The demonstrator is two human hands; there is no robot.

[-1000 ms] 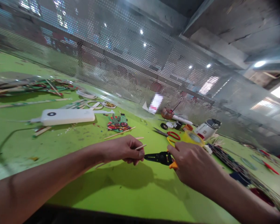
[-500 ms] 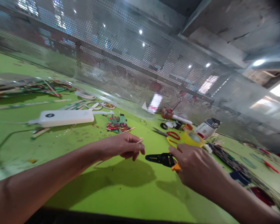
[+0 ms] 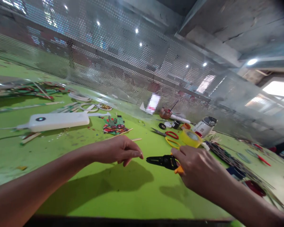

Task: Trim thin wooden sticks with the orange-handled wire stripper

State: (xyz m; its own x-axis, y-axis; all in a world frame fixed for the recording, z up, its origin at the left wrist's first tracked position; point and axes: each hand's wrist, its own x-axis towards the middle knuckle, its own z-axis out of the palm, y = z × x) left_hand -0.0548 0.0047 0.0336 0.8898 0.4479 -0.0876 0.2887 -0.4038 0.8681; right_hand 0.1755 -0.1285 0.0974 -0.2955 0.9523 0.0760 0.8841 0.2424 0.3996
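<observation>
My right hand [image 3: 198, 164] is wrapped around the orange handles of wire strippers [image 3: 162, 161]. Their black jaws are together and point left, just short of my left fingertips. My left hand [image 3: 121, 150] hovers over the green table [image 3: 132, 201] with thumb and forefinger pressed together; whatever they hold, if anything, is too small to make out. Behind that hand a thin wooden stick [image 3: 136, 139] shows, partly hidden. A small pile of red and green scraps [image 3: 115, 125] lies beyond it.
A white handheld device [image 3: 59, 121] with a cord lies at left. Scissors [image 3: 171, 135], a roll of yellow tape [image 3: 191, 138], small jars [image 3: 176, 124] and a white can [image 3: 205, 126] stand beyond my right hand. A perforated screen [image 3: 123, 56] borders the back.
A thin stick seen between my left fingers earlier no longer shows there. My left thumb and forefinger have come together. The view has shifted slightly; the wire strippers stay almost in place.
</observation>
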